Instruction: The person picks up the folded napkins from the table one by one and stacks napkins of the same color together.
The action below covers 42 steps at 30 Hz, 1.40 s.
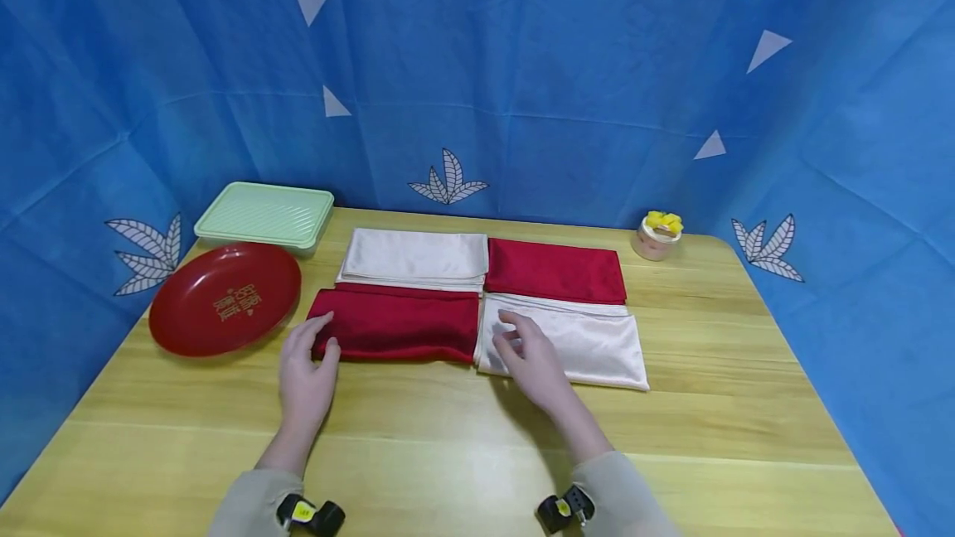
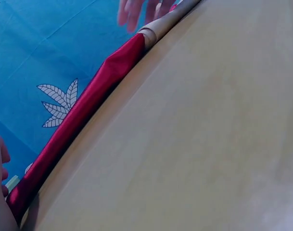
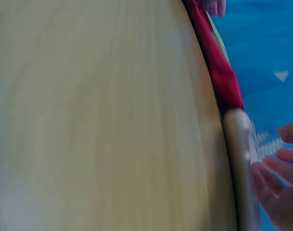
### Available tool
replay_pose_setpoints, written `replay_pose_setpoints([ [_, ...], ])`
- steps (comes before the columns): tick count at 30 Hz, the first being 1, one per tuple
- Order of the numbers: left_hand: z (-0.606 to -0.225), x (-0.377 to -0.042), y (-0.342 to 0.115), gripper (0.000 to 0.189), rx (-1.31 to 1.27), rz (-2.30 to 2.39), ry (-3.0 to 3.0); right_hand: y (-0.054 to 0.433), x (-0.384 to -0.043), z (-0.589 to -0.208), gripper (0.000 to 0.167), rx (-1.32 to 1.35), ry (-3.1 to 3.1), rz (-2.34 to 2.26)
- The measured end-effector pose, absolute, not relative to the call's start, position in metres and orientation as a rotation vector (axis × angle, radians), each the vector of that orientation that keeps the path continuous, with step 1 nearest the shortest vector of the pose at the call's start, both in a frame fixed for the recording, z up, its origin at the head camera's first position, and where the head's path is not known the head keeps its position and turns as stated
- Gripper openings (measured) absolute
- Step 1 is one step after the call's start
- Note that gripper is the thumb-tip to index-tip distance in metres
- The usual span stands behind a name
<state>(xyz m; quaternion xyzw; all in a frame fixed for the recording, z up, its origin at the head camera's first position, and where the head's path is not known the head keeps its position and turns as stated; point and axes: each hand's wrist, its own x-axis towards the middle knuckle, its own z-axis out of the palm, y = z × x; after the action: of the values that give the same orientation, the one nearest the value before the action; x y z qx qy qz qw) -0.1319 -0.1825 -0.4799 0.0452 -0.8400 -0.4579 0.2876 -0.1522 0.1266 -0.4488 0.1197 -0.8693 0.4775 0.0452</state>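
Four folded satin cloths lie in two rows on the table. The front red cloth [image 1: 403,323] is at the near left, with a white cloth [image 1: 589,338] on its right. Behind them are another white cloth [image 1: 418,255] and another red cloth [image 1: 555,270]. My left hand [image 1: 307,375] is at the left end of the front red cloth, its fingertips right at the edge and its thumb apart. Over the left part of the front white cloth, my right hand [image 1: 533,359] hovers with loosely bent, spread fingers. In the right wrist view, nothing is between those fingers [image 3: 281,168].
A red oval plate [image 1: 201,305] with gold characters stands at the left, leaning against a pale green lidded box [image 1: 264,214]. At the back right is a small pink pot [image 1: 655,243] with yellow pieces on top. Blue curtain [image 1: 522,65] surrounds the wooden table [image 1: 418,454].
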Motion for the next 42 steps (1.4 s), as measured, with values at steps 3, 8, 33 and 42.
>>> replay_pose_setpoints([
  [3,-0.481,-0.132,-0.184,0.033,0.192,-1.206,-2.247,0.109,-0.157,-0.450,0.038,0.420,-2.658,1.463],
  [8,-0.482,-0.131,-0.186,0.042,0.330,-1.195,-2.280,0.092,-0.166,-0.454,0.038,0.446,-2.703,1.307],
  [33,-0.477,-0.136,-0.192,0.043,0.241,-1.038,-2.567,0.072,-0.179,-0.454,0.067,0.502,-2.930,0.829],
  [42,-0.475,-0.137,-0.194,0.041,0.245,-1.185,-2.574,0.069,-0.183,-0.451,0.069,0.536,-2.936,0.810],
])
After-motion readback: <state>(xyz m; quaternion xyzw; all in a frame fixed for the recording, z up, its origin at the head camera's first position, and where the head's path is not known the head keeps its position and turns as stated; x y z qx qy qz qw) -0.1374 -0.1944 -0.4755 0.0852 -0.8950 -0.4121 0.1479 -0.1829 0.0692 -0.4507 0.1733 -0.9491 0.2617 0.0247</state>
